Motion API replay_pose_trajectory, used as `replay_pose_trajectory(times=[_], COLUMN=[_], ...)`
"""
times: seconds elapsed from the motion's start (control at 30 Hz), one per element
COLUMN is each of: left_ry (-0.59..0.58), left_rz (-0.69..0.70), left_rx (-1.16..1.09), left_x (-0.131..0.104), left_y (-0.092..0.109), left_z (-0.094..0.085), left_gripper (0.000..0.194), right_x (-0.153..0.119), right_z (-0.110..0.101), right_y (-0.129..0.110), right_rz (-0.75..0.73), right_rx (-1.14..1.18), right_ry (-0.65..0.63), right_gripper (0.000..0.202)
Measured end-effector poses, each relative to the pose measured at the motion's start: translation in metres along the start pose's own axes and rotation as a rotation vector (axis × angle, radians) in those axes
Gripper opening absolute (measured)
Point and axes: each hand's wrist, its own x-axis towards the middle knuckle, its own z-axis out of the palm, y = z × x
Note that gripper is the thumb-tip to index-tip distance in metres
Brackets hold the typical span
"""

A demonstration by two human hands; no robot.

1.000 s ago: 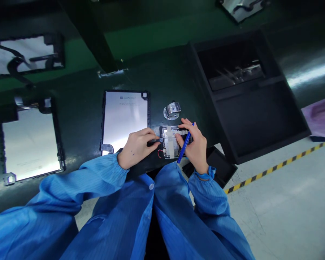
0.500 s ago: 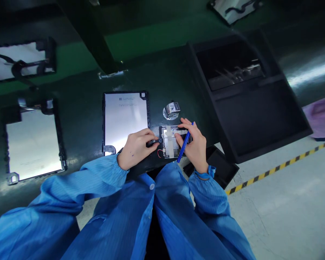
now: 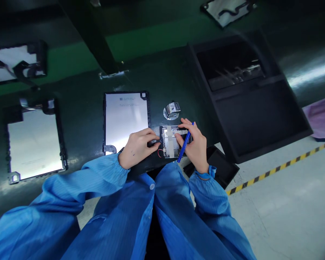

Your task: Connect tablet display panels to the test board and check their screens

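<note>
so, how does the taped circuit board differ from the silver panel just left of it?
Size: the taped circuit board is much smaller than the silver panel.
Surface: the board is crowded with components and crossed by pale tape; the panel is mostly smooth, with faint print near its top.
Shared: both lie on the dark green bench.
</note>
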Motion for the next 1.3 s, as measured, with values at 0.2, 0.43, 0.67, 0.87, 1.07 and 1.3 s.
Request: replay_pose_trajectory(times=[0.2, 0.43, 0.67, 0.87, 1.07, 1.3], left_ry=[0.013, 0.002, -0.071, 0.095, 0.209, 0.247], left_rz=[-0.001, 0.003, -0.038, -0.351, -1.133, -1.103], left_rx=[0.003, 0.026, 0.032, -0.001, -0.668, -1.07], left_x=[-0.002, -0.003, 0.004, -0.039, -0.074, -0.024], left_y=[-0.002, -0.004, 0.004, -0.001, -0.02, -0.014], left_z=[0.002, 0.004, -0.002, -0.079, -0.119, -0.123], left_gripper=[0.006, 0.006, 0.01, 0.071, 0.077, 0.034], right_x=[0.0, 0.002, -0.005, -0.009, -0.001, 0.006], right_z=[-0.001, 0.009, 0.026, 0.007, 0.033, 0.025], right_y=[0.002, -0.016, -0.031, -0.042, -0.049, -0.052], right_rz=[0.005, 0.067, 0.146, -0.071, -0.324, -0.202], right_rx=[-0.018, -0.176, -0.227, 0.018, -0.098, 0.085], right_ry=[-0.011, -0.025, 0.061, 0.066, -0.438, -0.449], right_gripper=[0.018, 0.054, 0.072, 0.064, 0.089, 0.1])
